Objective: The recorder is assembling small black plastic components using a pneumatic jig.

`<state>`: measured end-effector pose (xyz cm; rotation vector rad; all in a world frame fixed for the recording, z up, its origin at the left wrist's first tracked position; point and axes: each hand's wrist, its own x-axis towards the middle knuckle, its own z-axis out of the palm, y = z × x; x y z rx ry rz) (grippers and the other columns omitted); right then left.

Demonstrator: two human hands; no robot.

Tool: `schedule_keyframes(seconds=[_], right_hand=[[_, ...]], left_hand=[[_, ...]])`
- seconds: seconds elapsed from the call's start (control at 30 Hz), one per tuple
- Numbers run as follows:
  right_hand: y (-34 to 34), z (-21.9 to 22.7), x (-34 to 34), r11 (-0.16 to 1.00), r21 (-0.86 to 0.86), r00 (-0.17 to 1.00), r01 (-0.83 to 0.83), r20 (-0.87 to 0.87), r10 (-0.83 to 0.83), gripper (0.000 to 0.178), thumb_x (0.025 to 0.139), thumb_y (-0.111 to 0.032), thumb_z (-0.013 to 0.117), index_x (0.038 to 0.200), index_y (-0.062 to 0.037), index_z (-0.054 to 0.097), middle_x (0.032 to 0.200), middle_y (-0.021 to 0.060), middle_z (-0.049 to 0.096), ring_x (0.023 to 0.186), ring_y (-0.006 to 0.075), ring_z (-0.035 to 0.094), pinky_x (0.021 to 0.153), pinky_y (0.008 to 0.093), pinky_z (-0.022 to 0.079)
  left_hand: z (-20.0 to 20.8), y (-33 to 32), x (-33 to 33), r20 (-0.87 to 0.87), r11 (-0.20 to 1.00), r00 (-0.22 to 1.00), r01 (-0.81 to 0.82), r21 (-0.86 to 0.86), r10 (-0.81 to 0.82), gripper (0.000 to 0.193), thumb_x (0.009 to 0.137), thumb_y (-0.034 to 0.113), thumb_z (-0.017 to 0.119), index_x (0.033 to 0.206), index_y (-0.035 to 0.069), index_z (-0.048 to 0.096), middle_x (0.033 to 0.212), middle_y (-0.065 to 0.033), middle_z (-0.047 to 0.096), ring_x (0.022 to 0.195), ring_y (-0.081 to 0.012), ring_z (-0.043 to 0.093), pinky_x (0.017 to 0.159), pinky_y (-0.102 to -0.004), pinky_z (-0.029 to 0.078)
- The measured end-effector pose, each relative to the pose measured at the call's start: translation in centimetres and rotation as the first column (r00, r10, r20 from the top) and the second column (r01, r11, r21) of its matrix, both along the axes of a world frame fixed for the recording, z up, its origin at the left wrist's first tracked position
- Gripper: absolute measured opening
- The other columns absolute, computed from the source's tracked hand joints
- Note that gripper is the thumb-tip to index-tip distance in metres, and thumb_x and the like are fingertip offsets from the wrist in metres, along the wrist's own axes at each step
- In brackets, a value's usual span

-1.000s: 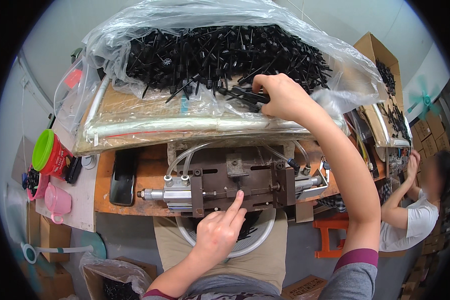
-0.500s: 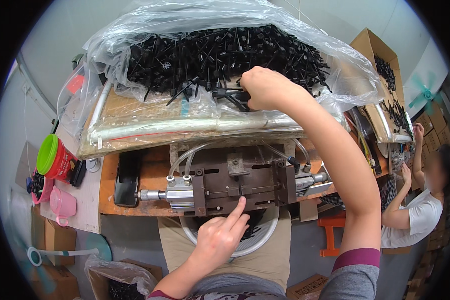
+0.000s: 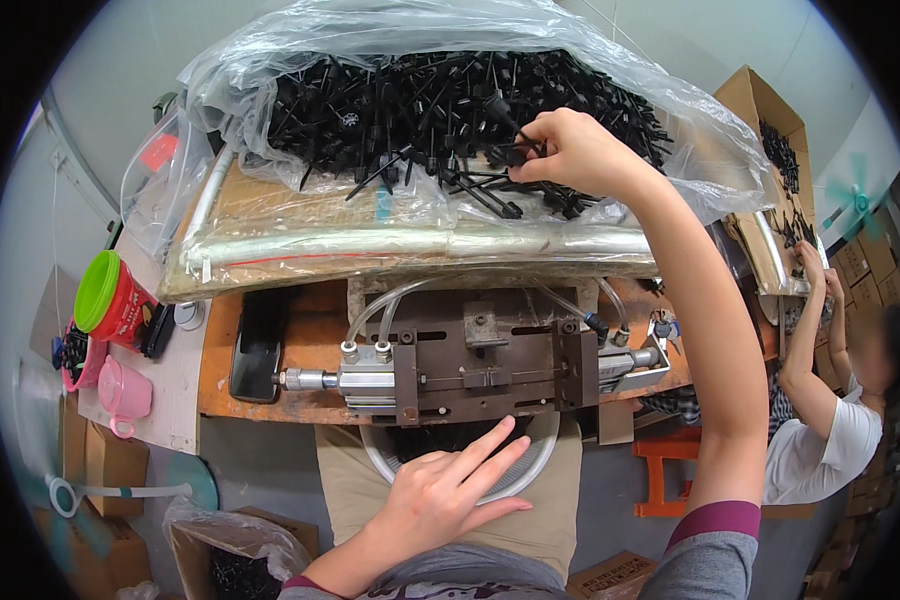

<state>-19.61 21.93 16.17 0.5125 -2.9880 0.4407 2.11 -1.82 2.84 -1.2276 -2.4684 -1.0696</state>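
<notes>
My right hand (image 3: pixel 575 152) reaches over the pile of black plastic parts (image 3: pixel 380 110). Its thumb and fingers are pinched on a black stemmed plastic part (image 3: pixel 500 108). Loose parts lie just below that hand on the plastic sheeting. My left hand (image 3: pixel 440 492) holds nothing, its fingers stretched out below the front edge of a brown metal fixture (image 3: pixel 440 404). A silver pneumatic cylinder (image 3: pixel 367 385) sits at the fixture's left side. Beneath the left hand, a white-rimmed basket (image 3: pixel 542 465) with black parts in it rests on my lap.
A black phone (image 3: pixel 257 350) lies left of the fixture. Farther left are a red bucket with green rim (image 3: pixel 120 305) and a pink cup (image 3: pixel 125 392). Clear air tubes (image 3: pixel 387 300) rise behind the fixture. At right, a co-worker (image 3: pixel 830 440) reaches toward another box (image 3: pixel 750 100).
My left hand has drawn back from the fixture's middle, its fingers now more spread. A black part seen there before is gone. My right hand has shifted slightly right and up, pinching a part.
</notes>
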Motion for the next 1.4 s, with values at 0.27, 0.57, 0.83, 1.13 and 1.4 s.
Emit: schedule_keyframes(seconds=[0.27, 0.57, 0.83, 1.13, 1.4], right_hand=[[-1.0, -1.3, 0.9, 0.979, 0.193, 0.992, -0.065, -0.094, 0.084, 0.033, 0.065, -0.013, 0.079, 0.093, 0.0001, 0.068, 0.089, 0.0099, 0.064, 0.086, 0.0279, 0.063, 0.077, 0.0368, 0.051], [-1.5, -1.2, 1.3, 0.973, 0.229, 0.969, -0.029, -0.231, 0.084, 0.021, 0.074, -0.016, 0.074, 0.086, 0.0007, 0.072, 0.081, 0.016, 0.067, 0.082, 0.0321, 0.065, 0.073, 0.0384, 0.051], [-1.6, -1.7, 8.4, 0.901, -0.17, 0.855, -0.4, -0.423, 0.3, 0.011, 0.075, -0.012, 0.072, 0.086, -0.0082, 0.073, 0.073, 0.0069, 0.062, 0.065, 0.0247, 0.062, 0.06, 0.0328, 0.051], [-3.2, -4.0, 12.9, 0.853, 0.044, 0.75, -0.52, -0.456, 0.48, 0.028, 0.057, -0.006, 0.073, 0.085, -0.0074, 0.07, 0.075, 0.0, 0.063, 0.064, 0.0168, 0.057, 0.053, 0.0297, 0.046], [-4.6, -4.4, 12.4, 0.811, 0.084, 0.707, -0.579, -0.444, 0.551, 0.03, 0.059, -0.005, 0.073, 0.089, -0.0068, 0.07, 0.078, 0.0026, 0.064, 0.064, 0.0181, 0.058, 0.053, 0.0307, 0.048]], left_hand=[[0.0, -0.2, 0.1, -0.01, 0.999, 1.0, -0.011, 0.053, 0.012, 0.068, 0.067, 0.042, 0.08, 0.122, 0.006, 0.062, 0.124, -0.0098, 0.063, 0.058, -0.0146, 0.06, 0.055, -0.0231, 0.049], [0.3, -0.5, 0.0, -0.059, 0.998, 0.998, 0.031, 0.055, -0.028, 0.068, 0.066, 0.041, 0.08, 0.12, 0.004, 0.062, 0.12, -0.0104, 0.065, 0.066, -0.0151, 0.065, 0.057, -0.0218, 0.049], [1.0, -2.1, -1.5, 0.606, 0.643, 0.736, -0.311, 0.699, -0.302, 0.06, 0.082, -0.003, 0.069, 0.136, -0.004, 0.044, 0.125, -0.0221, 0.056, 0.09, -0.0215, 0.066, 0.073, -0.0304, 0.059], [2.1, -2.1, -2.5, 0.501, 0.658, 0.777, -0.153, 0.737, -0.382, 0.034, 0.08, -0.014, 0.065, 0.113, -0.008, 0.062, 0.11, -0.0185, 0.06, 0.091, -0.0219, 0.067, 0.076, -0.0288, 0.061], [2.2, -2.1, -2.0, 0.455, 0.719, 0.879, -0.225, 0.658, -0.141, 0.038, 0.07, -0.007, 0.078, 0.106, -0.003, 0.068, 0.102, -0.0144, 0.064, 0.081, -0.016, 0.065, 0.069, -0.0259, 0.059]])
